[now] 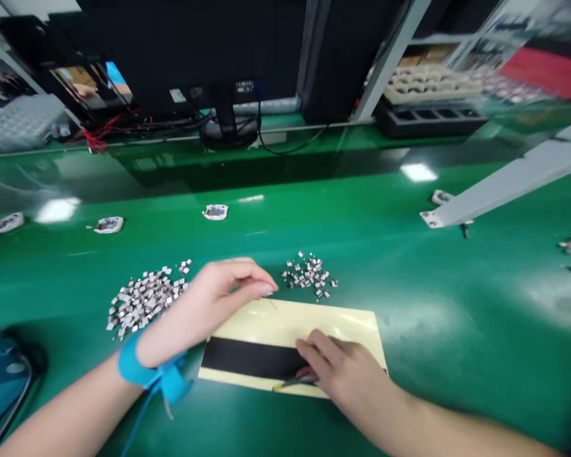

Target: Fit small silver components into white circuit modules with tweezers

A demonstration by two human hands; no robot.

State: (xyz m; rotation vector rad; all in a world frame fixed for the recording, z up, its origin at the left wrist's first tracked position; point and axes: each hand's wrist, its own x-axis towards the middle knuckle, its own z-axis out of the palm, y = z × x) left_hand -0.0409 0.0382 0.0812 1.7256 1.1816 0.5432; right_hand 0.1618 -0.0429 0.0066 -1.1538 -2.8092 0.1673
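My left hand (238,285) is closed in a pinch above the top edge of a yellow backing sheet (333,317). Whatever its fingertips hold is too small to make out. A black adhesive-looking strip (252,357) runs along the sheet. My right hand (340,362) is closed over the strip's right part, thumb and forefinger together. From under its palm sticks out a slender dark tool (295,382) with a yellowish tip, perhaps tweezers; the rest is hidden. Small silvery parts lie in a large pile (143,301) by my left forearm and a smaller one (309,274) beyond the sheet.
White-framed small devices (216,212) (108,225) lie spaced along the green bench. A blue wristband (137,362) with a cord is on my left wrist. A monitor (195,57) stands behind; a slanting white metal bracket (514,178) is at right, a blue machine (0,374) at left.
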